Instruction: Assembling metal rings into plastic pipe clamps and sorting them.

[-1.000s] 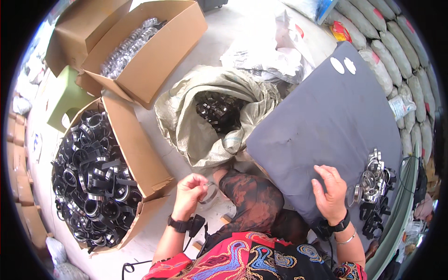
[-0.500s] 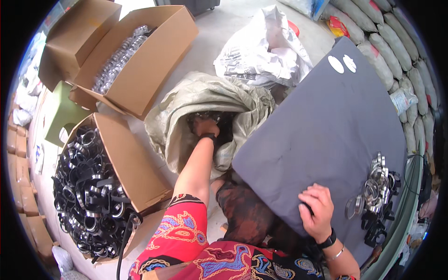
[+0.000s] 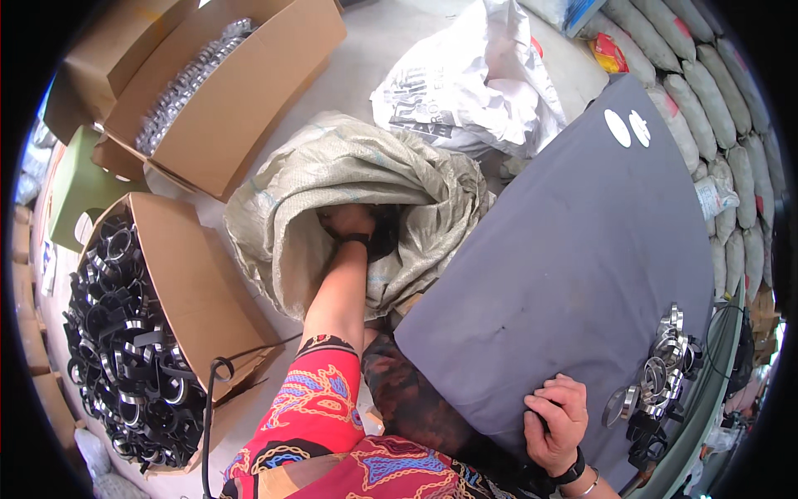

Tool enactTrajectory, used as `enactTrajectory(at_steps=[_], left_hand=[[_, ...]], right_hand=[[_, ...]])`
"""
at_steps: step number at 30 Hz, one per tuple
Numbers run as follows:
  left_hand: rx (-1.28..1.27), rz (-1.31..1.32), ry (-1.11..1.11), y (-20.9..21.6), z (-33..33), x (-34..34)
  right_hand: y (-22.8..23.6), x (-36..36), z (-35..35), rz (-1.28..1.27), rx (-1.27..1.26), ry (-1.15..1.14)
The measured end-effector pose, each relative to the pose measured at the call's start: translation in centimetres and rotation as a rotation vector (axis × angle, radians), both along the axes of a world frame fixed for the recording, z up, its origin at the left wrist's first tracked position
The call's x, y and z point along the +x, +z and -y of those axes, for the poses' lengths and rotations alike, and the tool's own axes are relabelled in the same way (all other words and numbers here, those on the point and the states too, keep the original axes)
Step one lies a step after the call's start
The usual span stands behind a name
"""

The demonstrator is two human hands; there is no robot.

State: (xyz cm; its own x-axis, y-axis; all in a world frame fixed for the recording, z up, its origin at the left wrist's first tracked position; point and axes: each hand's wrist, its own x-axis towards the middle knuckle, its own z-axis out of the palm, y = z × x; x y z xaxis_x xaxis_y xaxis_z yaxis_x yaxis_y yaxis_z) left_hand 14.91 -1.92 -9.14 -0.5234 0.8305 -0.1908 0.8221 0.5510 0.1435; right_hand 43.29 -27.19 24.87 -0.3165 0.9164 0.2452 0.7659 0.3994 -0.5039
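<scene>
Head view, looking down. The left hand now reaches deep into the mouth of the woven sack; a second ago it was held close to the body, and half a second ago it had only just arrived at the opening. The fingers are buried among the dark parts inside, so whether they are spread or closed on anything cannot be told. The right hand remains where it was, its fingers curled over the near edge of the grey board, pressing on it and pinching nothing. Beside it lies a small heap of metal rings. At left, an open box holds many black-and-silver parts. The reach suggests a fresh handful is being sought.
</scene>
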Motion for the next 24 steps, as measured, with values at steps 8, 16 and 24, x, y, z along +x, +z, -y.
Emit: enactTrajectory(at_steps=[8,16,24], left_hand=[[0.105,-0.026,0.012,-0.5,0.8,0.2],[0.142,0.135,-0.168,0.1,1.7,-0.4],[0.342,0.202,-0.252,0.1,1.4,-2.4]], right_hand=[[0.0,-0.2,0.0,0.013,0.013,-0.008],[0.1,-0.2,0.2,0.021,0.028,-0.019],[0.0,-0.1,-0.5,-0.021,0.056,0.027]])
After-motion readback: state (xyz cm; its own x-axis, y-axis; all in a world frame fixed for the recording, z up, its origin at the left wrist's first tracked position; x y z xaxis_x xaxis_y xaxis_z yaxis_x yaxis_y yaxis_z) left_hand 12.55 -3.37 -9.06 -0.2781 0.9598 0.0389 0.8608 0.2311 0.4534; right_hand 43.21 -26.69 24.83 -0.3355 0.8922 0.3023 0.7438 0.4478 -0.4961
